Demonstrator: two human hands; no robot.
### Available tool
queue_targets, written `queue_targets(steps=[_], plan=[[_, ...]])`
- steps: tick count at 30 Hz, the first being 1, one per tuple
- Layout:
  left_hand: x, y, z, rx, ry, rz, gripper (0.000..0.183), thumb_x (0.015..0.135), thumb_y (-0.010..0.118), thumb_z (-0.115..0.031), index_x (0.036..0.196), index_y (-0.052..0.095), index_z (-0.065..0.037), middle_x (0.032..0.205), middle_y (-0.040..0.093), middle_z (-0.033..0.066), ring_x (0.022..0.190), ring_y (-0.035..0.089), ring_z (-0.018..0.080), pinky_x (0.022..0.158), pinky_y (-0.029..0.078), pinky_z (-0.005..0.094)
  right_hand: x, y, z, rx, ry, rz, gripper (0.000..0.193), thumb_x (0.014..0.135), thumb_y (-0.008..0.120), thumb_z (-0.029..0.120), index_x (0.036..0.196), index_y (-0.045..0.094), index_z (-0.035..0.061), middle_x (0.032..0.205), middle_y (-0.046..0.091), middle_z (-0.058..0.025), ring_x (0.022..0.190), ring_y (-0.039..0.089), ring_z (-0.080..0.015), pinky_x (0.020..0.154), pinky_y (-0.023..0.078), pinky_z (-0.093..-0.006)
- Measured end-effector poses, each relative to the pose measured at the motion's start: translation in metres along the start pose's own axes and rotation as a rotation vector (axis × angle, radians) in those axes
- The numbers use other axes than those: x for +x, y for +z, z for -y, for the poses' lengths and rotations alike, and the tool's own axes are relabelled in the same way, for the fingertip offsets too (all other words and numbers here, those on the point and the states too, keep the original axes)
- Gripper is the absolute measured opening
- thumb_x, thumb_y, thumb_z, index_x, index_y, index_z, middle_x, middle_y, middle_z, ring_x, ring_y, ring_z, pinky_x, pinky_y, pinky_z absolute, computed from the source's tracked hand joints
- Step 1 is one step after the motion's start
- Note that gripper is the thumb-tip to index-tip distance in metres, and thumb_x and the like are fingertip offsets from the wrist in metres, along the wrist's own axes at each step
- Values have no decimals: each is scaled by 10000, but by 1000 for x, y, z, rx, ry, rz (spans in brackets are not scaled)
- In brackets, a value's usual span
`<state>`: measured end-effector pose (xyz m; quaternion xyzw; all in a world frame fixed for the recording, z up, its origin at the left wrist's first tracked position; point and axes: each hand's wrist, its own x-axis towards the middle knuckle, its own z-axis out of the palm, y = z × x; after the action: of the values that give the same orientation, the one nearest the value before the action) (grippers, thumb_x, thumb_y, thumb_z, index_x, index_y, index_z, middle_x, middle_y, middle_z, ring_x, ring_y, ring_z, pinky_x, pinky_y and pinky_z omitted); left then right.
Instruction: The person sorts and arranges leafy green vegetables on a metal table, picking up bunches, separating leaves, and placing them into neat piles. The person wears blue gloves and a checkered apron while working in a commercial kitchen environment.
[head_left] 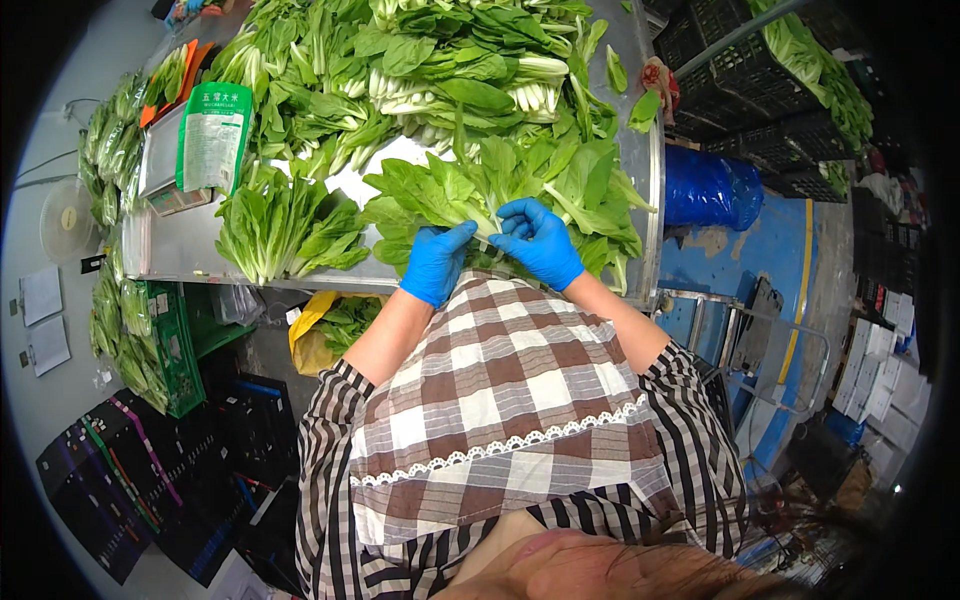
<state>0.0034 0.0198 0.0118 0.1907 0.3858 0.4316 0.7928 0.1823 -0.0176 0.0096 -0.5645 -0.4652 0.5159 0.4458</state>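
blue nitrile gloves cover both of the person's hands, which meet at the near edge of the shiny metal counter [190,262]. the left hand [437,262] has its fingers curled and its thumb pointing toward the other hand, pinching the stem end of a bunch of broad green leafy vegetables [440,192] that fans out across the counter just ahead of the hands. the right hand [540,240] is closed round the same stems from the other side, its fingertips touching those of the left hand. both hands are thus shut on the bunch, whose leaves lie flat on the counter while the stems sit between the fingers.

to the left of the hands lies a separate sheaf of green leafy vegetables [285,228], tips toward the counter's near edge. farther back a large heap of white-stemmed green vegetables [440,70] covers most of the counter. a green and white printed plastic bag [212,135] stands at the left of the counter, beside a grey weighing scale [162,165]. below the counter on the left is a green plastic crate [175,345], with a yellow bag [312,330] beside it. a blue plastic barrel [708,188] lies to the right of the counter, and black plastic crates [760,95] with more greens are stacked beyond it. the person wears a brown and white checked apron [500,400] over a striped shirt.
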Motion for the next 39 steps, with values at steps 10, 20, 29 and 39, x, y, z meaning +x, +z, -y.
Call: queue_targets(steps=[10, 20, 29, 39], plan=[[7, -5, 6, 64, 17, -37, 406, 833, 630, 25, 1222, 516, 34, 1161, 593, 123, 1040, 586, 223, 924, 472, 341, 1, 4, -14, -107, -36, -14, 220, 857, 618, 137, 1026, 587, 1, 874, 655, -118, 714, 645, -163, 661, 526, -291], [12, -8, 5, 146, 6, -31, 394, 828, 662, -10, 1202, 543, 24, 1140, 613, 107, 1001, 594, 197, 896, 476, 320, 11, 0, -28, 566, 387, 11, 261, 848, 652, 97, 1072, 565, -5, 858, 656, -83, 685, 636, -160, 639, 528, -266], [1, 1, 3, 345, 10, -14, 367, 816, 697, -43, 1157, 579, 20, 1067, 650, 94, 897, 616, 159, 793, 497, 284, 2, -1, -30, 501, 303, 96, 288, 827, 720, 110, 1056, 589, -7, 890, 642, -61, 717, 601, -114, 626, 510, -244], [-8, 6, 7, 249, 72, 45, 364, 822, 674, -13, 1171, 572, 6, 1104, 638, 97, 984, 607, 184, 872, 491, 316, 11, -12, -12, 413, 370, -48, 183, 809, 671, 59, 965, 611, -14, 755, 653, -69, 594, 594, -125, 560, 481, -244]])
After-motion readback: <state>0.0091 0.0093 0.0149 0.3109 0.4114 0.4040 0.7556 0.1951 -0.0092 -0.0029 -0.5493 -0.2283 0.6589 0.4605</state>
